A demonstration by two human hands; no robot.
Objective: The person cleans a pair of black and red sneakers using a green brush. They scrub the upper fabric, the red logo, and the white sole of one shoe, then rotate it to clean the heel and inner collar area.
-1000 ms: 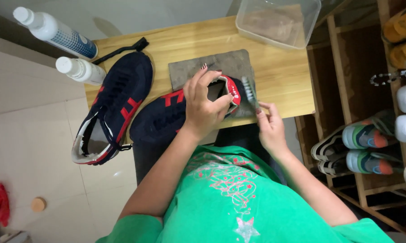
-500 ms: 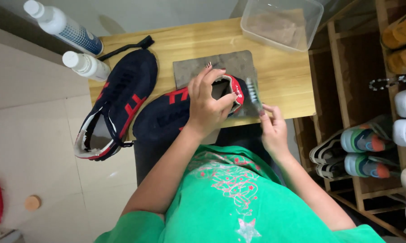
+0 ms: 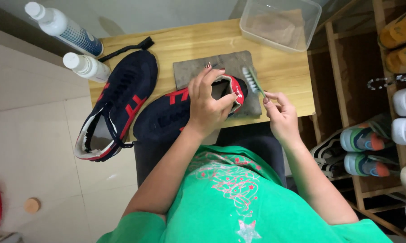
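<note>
A navy sneaker with red stripes (image 3: 167, 118) lies on a grey cloth (image 3: 221, 65) on the wooden table (image 3: 284, 76). My left hand (image 3: 207, 105) grips this sneaker around its heel opening. My right hand (image 3: 279, 114) pinches the handle of a small brush (image 3: 251, 80), whose white bristles sit against the red-trimmed heel. A second matching sneaker (image 3: 117, 103) rests to the left, hanging partly over the table's near edge.
Two white bottles (image 3: 63, 29) (image 3: 86, 66) and a black brush (image 3: 126, 47) lie at the table's left end. A clear plastic tub (image 3: 279, 22) stands at the back right. A wooden shoe rack (image 3: 383, 112) with several shoes is on the right. Tiled floor lies on the left.
The brush head has shifted a little along the sneaker's heel. My left hand keeps its grip on the sneaker. The view has drifted slightly.
</note>
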